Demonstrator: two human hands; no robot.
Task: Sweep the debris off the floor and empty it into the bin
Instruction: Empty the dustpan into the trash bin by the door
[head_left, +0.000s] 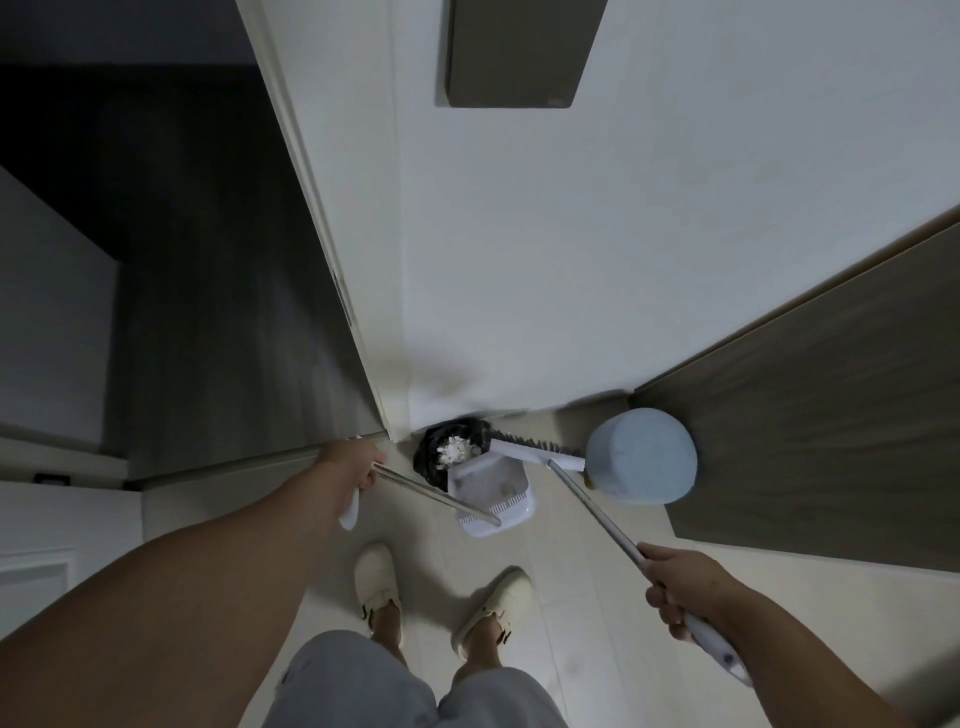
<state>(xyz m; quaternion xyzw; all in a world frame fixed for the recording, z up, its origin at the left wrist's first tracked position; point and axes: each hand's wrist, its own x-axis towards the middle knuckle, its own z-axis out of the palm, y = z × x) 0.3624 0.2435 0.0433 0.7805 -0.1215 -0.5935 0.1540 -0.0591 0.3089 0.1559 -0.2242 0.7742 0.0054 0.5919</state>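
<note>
White debris (457, 448) inside black-lined bin (431, 457).

One bin (451, 451), one dustpan (493, 493), one broom (540, 451), one pale blue stool (644, 457) right of centre. Two hands: left (353, 465), right (685, 587). Two shoes (376, 579), lower centre.

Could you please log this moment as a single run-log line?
left hand: grips dustpan handle | dustpan: tipped at bin | right hand: grips broom handle | bin: white debris inside
</note>
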